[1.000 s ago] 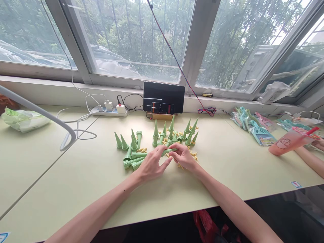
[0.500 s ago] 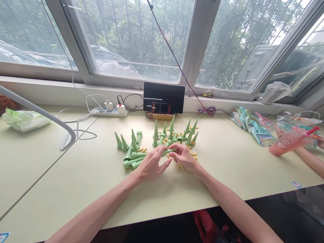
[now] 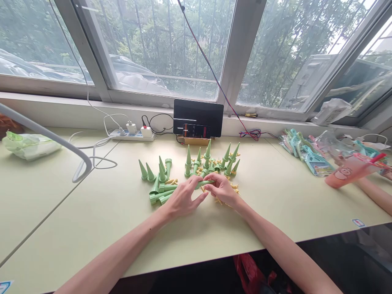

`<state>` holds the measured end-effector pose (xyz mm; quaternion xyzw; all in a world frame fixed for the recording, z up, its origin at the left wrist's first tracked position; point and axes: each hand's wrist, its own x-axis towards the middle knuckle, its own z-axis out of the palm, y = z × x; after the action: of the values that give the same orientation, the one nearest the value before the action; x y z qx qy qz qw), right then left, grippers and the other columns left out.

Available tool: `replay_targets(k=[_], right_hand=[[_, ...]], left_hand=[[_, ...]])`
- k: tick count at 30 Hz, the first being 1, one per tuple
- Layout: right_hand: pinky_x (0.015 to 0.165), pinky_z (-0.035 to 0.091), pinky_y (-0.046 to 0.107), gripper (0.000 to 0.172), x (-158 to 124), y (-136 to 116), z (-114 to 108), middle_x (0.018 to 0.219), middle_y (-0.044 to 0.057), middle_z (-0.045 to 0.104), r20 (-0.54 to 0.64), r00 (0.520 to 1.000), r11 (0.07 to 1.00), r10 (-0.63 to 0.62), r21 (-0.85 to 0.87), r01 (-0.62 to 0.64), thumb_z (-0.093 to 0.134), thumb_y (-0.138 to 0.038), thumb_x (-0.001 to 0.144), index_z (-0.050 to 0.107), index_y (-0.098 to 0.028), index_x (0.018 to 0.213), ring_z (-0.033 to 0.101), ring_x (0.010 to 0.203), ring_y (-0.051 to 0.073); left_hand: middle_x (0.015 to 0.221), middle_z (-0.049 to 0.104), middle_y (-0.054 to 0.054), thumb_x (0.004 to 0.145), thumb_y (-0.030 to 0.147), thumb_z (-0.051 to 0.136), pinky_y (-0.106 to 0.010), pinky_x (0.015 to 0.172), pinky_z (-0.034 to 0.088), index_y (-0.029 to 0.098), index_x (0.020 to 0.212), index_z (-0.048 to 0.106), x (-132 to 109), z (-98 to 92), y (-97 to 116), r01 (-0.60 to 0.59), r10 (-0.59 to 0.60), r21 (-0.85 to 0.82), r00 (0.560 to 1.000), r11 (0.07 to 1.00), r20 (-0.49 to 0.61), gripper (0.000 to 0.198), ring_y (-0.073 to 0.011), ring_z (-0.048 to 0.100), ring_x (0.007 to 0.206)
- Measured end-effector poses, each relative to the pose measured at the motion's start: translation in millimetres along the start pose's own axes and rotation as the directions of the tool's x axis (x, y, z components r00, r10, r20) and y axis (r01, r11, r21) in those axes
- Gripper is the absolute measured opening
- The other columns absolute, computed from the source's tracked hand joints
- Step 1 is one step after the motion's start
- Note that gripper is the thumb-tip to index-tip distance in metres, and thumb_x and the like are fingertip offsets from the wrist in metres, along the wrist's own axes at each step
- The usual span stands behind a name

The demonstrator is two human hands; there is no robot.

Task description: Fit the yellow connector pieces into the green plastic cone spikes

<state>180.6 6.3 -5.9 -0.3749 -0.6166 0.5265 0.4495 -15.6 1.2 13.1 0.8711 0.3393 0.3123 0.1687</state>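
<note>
A green plastic watering spike (image 3: 201, 184) lies sideways between my hands above the table. My left hand (image 3: 185, 197) is closed round its left end, thumb stretched out below, and the fingers hide much of that end. At the pointed right end, my right hand (image 3: 223, 189) pinches the spike between thumb and fingers. Behind my hands, several green spikes (image 3: 207, 154) stand upright among small yellow valve pieces (image 3: 236, 188). Left of my left hand, more green spikes (image 3: 159, 196) lie on their sides, with a few upright behind them.
A tablet (image 3: 198, 114) with a phone (image 3: 196, 131) leans by the window sill. A power strip (image 3: 131, 134) stands back left, near a grey curved bar (image 3: 61, 139). Rightward are a pink drink cup (image 3: 346, 173), bagged teal items (image 3: 315, 159) and another person's arm (image 3: 375, 192).
My hands and the spike have hardly moved. At the far right, the other person's hands have shifted, and clear plastic and a teal item now show higher behind the cup.
</note>
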Motion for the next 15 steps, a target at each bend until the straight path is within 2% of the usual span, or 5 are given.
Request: replay_targets(k=[15], right_hand=[[0.040, 0.031, 0.020, 0.028, 1.0, 1.1, 0.9, 0.070, -0.002, 0.062, -0.007, 1.000, 0.999, -0.012, 0.038, 0.012, 0.077, -0.037, 0.080, 0.062, -0.019, 0.096, 0.042, 0.046, 0.006]], left_hand=[[0.109, 0.064, -0.007, 0.096, 0.035, 0.052, -0.032, 0.073, 0.050, 0.021, 0.125, 0.046, -0.5, -3.0, -1.0, -0.040, 0.039, 0.051, 0.999, 0.998, 0.012, 0.033, -0.0180, 0.064, 0.080]])
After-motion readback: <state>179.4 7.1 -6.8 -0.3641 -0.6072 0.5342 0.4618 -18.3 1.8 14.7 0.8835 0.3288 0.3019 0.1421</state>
